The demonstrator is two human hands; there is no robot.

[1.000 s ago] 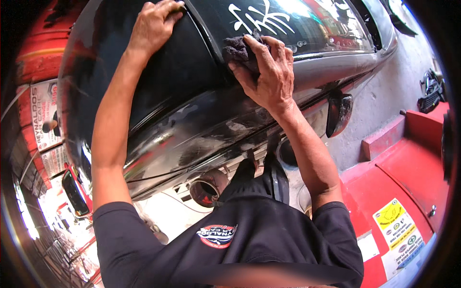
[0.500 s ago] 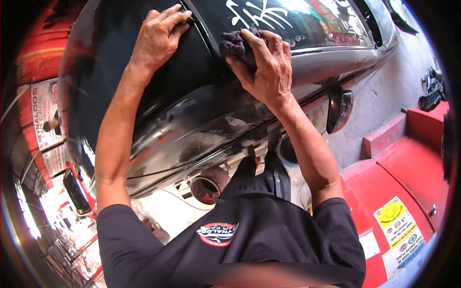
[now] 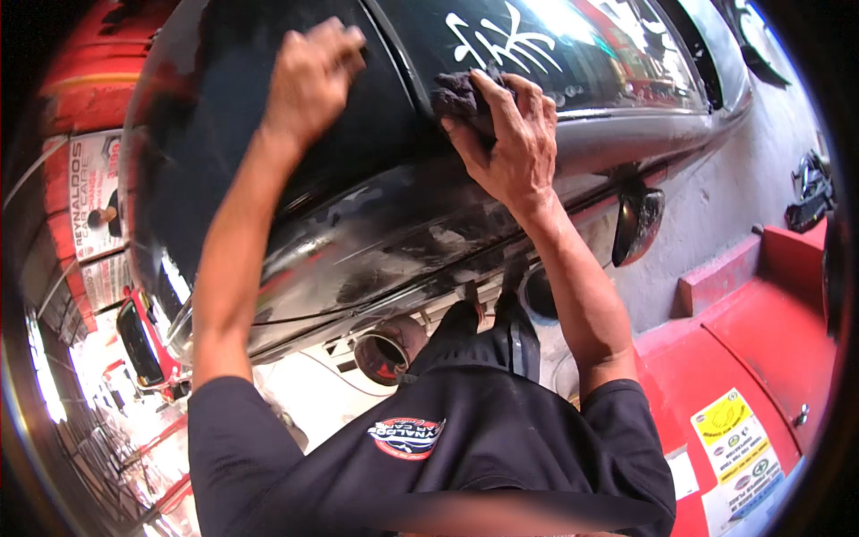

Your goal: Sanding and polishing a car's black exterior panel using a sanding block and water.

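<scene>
One rag (image 3: 457, 95), right hand (image 3: 519, 148) pinching it against the car (image 3: 385, 148) — wiping, seemingly. Left hand (image 3: 313, 82) blurred, hold unclear — next stroke wants even pressure.

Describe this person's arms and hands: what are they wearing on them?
The left hand and right hand wear no gloves; the left is blurred, so fine detail is lost. Both forearms are bare, without cables. The short black sleeves belong to a black shirt with an oval, red-and-white emblem.

Window script (image 3: 512, 38), shirt logo (image 3: 407, 438), wall banner (image 3: 92, 197), red-panel notice (image 3: 739, 455)
</scene>
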